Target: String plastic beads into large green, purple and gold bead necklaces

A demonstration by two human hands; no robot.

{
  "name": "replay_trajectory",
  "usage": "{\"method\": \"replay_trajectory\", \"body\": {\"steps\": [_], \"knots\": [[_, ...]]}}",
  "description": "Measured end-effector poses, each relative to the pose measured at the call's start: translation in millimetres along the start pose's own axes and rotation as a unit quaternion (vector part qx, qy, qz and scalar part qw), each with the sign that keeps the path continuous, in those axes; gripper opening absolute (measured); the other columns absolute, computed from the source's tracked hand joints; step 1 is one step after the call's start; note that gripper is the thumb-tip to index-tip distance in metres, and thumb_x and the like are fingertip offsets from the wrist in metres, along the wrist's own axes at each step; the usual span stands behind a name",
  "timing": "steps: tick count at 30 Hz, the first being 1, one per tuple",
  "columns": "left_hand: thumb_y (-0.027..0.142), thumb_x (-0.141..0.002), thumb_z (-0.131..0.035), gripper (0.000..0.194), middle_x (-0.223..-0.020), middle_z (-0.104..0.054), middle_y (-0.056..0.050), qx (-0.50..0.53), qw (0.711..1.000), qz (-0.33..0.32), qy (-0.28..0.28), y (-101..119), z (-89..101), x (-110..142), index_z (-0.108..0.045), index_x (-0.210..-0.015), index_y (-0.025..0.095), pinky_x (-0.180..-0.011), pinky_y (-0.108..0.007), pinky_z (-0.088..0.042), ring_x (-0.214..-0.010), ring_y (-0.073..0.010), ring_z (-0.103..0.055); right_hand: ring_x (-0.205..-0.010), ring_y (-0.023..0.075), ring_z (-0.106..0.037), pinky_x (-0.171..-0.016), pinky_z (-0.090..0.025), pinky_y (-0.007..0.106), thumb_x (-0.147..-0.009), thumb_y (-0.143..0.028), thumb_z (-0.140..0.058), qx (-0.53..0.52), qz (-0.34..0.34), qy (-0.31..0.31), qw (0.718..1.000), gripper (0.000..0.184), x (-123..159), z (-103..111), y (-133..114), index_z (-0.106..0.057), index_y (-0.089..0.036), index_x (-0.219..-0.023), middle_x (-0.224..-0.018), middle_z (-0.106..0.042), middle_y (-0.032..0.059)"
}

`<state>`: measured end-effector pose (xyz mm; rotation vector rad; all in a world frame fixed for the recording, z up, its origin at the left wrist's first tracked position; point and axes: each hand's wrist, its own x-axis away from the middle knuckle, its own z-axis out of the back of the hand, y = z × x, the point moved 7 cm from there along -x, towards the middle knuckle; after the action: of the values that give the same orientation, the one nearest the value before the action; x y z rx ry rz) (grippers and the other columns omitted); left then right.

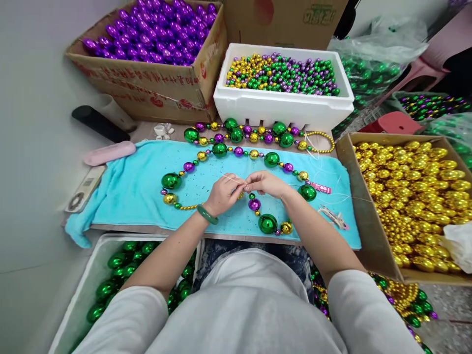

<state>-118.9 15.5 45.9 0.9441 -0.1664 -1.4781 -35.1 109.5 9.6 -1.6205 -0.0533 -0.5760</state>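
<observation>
Turquoise cloth towel (pixel 125 189) spread across the worktop (pixel 179 132); scattered dark specks on it. Upon it, a strand of shiny round beads in green, purple and gold (pixel 220 149), laid out in a wide, irregular loop. Small gold beads run along its near left stretch and pass beneath the left hand; the near right end curls up toward the fingers. Right forearm hides part of the run.

Left hand (pixel 224 191), wrist in a smooth green bangle (pixel 207 214): thumb and forefinger pressed together, pinching a thin pale thread (pixel 231 179). Right hand (pixel 264 184) meets it fingertip to fingertip, also pinching at the thread; the exact grip is too fine to make out. Both hands above the towel, inside the loop.

Behind the towel, a second beaded strand (pixel 236 135) lies doubled, its right end a small gold-bead loop. Beyond it, a white foam box (pixel 283 105) of mixed small beads; left of that, a brown cardboard carton with red lettering (pixel 136 88), heaped with purple beads. Right side: an open brown carton (pixel 368 216) of gold beads. On the towel's right part, a small pinkish-red tag (pixel 321 188). Lower left, a white-rimmed container (pixel 79 285) of large green beads.
</observation>
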Motion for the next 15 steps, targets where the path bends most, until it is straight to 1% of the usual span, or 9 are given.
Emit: {"method": "replay_trajectory", "body": {"steps": [3,5,7,9,11,12,13,15], "knots": [[0.03,-0.089,-0.054,0.018,-0.081,-0.068,-0.006,0.055,0.995,0.062,0.06,-10.6,-7.6,1.5,-0.069,-0.083,0.021,-0.081,-0.037,-0.048,-0.082,-0.0195,-0.06,-0.048,0.0064,-0.041,-0.043,-0.028,0.019,-0.061,-0.032,-0.069,0.03,0.028,0.062,0.997,0.019,10.9,17.0,0.6,-0.06,-0.016,-0.068,-0.06,-0.061,-0.002],[0.03,-0.087,-0.056,0.017,-0.083,-0.068,-0.006,0.113,0.98,0.124,0.109,-20.3,-14.4,6.1,-0.068,-0.08,0.02,-0.081,-0.035,-0.048,-0.084,-0.0186,-0.061,-0.05,0.0077,-0.042,-0.045,-0.03,0.021,-0.063,-0.03,-0.067,0.038,0.039,0.083,0.995,0.016,18.4,28.8,5.9,-0.058,-0.017,-0.066,-0.06,-0.06,-0.0017],[0.032,-0.084,-0.059,0.016,-0.087,-0.068,-0.006,0.199,0.946,0.209,0.145,-30.8,-26.8,13.7,-0.066,-0.079,0.019,-0.074,-0.032,-0.049,-0.085,-0.0179,-0.061,-0.054,0.0085,-0.044,-0.049,-0.033,0.022,-0.063,-0.029,-0.067,0.011,0.043,0.097,0.994,0.015,24.9,39.9,15.3,-0.058,-0.017,-0.065,-0.063,-0.058,-0.0012],[0.036,-0.081,-0.061,0.018,-0.089,-0.067,-0.006,0.307,0.892,0.291,0.156,-37.6,-46.1,21.6,-0.064,-0.081,0.018,-0.064,-0.028,-0.049,-0.083,-0.0173,-0.061,-0.062,0.0102,-0.049,-0.054,-0.037,0.022,-0.064,-0.028,-0.068,-0.056,0.058,0.1,0.992,0.016,29.6,46.9,24.3,-0.058,-0.016,-0.063,-0.071,-0.06,0.0014],[0.039,-0.078,-0.064,0.022,-0.089,-0.066,-0.005,0.397,0.835,0.344,0.164,-38.5,-64.3,26.5,-0.063,-0.082,0.018,-0.057,-0.025,-0.047,-0.082,-0.0166,-0.062,-0.073,0.0127,-0.053,-0.059,-0.041,0.023,-0.064,-0.026,-0.068,-0.15,0.086,0.106,0.979,0.017,32.0,50.1,29.5,-0.055,-0.016,-0.06,-0.081,-0.061,0.0046],[0.04,-0.076,-0.066,0.024,-0.086,-0.066,-0.005,0.422,0.816,0.356,0.175,-37.8,-70.3,27.3,-0.062,-0.081,0.017,-0.057,-0.023,-0.047,-0.081,-0.016,-0.061,-0.078,0.0139,-0.055,-0.06,-0.043,0.023,-0.064,-0.026,-0.068,-0.199,0.101,0.11,0.969,0.018,32.2,50.4,30.6,-0.053,-0.016,-0.059,-0.085,-0.062,0.0058],[0.04,-0.075,-0.068,0.024,-0.082,-0.065,-0.003,0.432,0.804,0.362,0.189,-37.4,-74.0,27.5,-0.062,-0.079,0.017,-0.056,-0.023,-0.046,-0.078,-0.0148,-0.06,-0.081,0.0149,-0.056,-0.061,-0.043,0.023,-0.064,-0.025,-0.068,-0.248,0.115,0.115,0.955,0.02,31.8,50.2,31.0,-0.051,-0.016,-0.058,-0.086,-0.062,0.0063],[0.036,-0.073,-0.071,0.022,-0.074,-0.061,-0.001,0.426,0.798,0.367,0.215,-37.6,-77.0,27.2,-0.062,-0.074,0.017,-0.055,-0.021,-0.044,-0.07,-0.0118,-0.056,-0.083,0.0162,-0.058,-0.06,-0.044,0.023,-0.065,-0.025,-0.067,-0.334,0.132,0.117,0.926,0.023,28.9,47.2,30.5,-0.047,-0.017,-0.057,-0.084,-0.061,0.0059]]}}
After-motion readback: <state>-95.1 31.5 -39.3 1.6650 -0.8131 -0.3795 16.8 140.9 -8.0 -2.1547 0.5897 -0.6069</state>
